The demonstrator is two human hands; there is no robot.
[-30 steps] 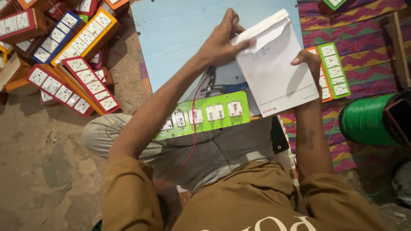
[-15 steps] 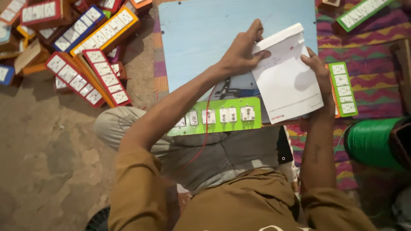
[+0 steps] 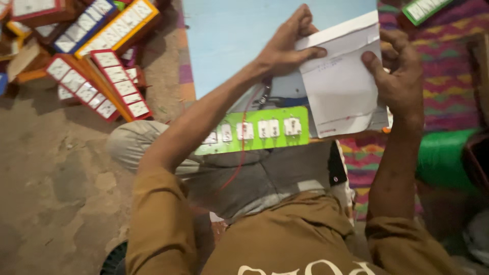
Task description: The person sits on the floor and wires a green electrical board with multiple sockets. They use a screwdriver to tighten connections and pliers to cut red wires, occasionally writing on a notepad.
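We see both hands gripping a white rectangular paper envelope [image 3: 340, 86], held just above the green plastic switchboard strip with white sockets [image 3: 260, 131] that lies across the lap. The left hand [image 3: 285, 46] pinches the envelope's upper left edge; the right hand [image 3: 397, 76] clasps its right edge, thumb on the front. Beyond the strip lies a pale blue flat board [image 3: 229, 35]. Far left of the strip, red, orange and blue boxed switchboards [image 3: 97, 56] lie piled on the dirt floor.

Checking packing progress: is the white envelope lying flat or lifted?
Lifted: the left hand and right hand hold the white envelope above the green switchboard.
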